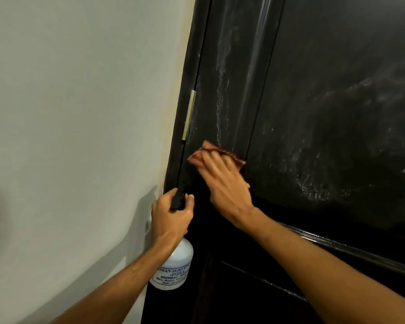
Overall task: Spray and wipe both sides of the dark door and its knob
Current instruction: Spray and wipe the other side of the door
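The dark door (325, 101) fills the right side, streaked with wet spray runs and droplets. My right hand (225, 181) presses a reddish-brown cloth (198, 157) flat against the door's left stile, just below the hinge, fingers stretched out over it. My left hand (171, 218) grips the black trigger head of a white spray bottle (175, 267), held low beside the door frame with its body hanging below my wrist. The knob is out of sight.
A pale wall (80, 136) takes up the left half. A cream hinge (189, 114) sits on the dark frame (187, 90) at the door's left edge. The door's lower panels (255, 288) are dark with raised mouldings.
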`<action>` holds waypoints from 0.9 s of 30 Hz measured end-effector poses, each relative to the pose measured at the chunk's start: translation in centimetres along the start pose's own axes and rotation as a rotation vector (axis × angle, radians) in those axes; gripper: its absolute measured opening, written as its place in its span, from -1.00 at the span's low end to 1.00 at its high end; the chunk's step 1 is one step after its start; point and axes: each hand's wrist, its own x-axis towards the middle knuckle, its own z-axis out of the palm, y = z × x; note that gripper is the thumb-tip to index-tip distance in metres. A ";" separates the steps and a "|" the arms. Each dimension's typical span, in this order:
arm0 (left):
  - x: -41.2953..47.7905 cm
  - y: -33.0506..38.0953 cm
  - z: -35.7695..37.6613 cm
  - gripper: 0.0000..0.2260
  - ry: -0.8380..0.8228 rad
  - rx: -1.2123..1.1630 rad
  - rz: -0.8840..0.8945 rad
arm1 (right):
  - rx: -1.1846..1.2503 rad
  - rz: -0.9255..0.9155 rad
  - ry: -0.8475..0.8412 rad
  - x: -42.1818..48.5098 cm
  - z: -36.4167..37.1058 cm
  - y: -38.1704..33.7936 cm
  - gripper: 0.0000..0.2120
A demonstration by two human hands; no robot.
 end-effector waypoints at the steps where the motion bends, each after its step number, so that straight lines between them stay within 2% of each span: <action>1: 0.0 0.2 -0.2 -0.87 0.000 -0.001 -0.015 | 0.003 -0.080 -0.045 -0.7 0.8 -1.2 -0.37; 3: 0.3 0.6 -0.7 -0.89 -0.019 0.032 -0.044 | -0.009 -0.292 -0.190 -2.3 2.1 -3.0 -0.40; 5: 0.8 1.3 -1.2 -0.91 -0.043 0.066 -0.064 | -0.004 -0.384 -0.270 -2.3 1.7 -2.7 -0.39; 8: 2.5 3.6 -1.9 -0.89 -0.055 0.078 -0.060 | 0.094 -0.266 -0.138 2.3 -0.1 0.6 -0.33; 11: 4.8 6.3 -2.1 -0.89 -0.042 0.114 -0.058 | 0.158 -0.106 -0.159 6.6 -3.3 4.1 -0.34; 13: 5.6 8.4 -2.0 -0.89 -0.045 0.102 -0.053 | 0.148 -0.134 -0.236 6.5 -4.5 4.1 -0.36; 16: 6.7 11.6 -1.6 -0.92 -0.053 0.103 -0.044 | 0.071 -0.364 -0.410 4.1 -5.0 3.8 -0.39; 17: 7.2 12.9 -1.8 -0.91 -0.059 0.105 -0.033 | 0.074 -0.381 -0.421 4.4 -5.4 4.6 -0.41; 23: 10.2 19.0 -2.6 -0.84 -0.088 0.079 -0.035 | 0.144 -0.132 -0.225 12.6 -11.5 13.5 -0.38; 27: 13.6 24.7 -1.7 -0.83 -0.106 0.062 -0.093 | 0.153 -0.203 -0.305 17.1 -15.6 17.4 -0.44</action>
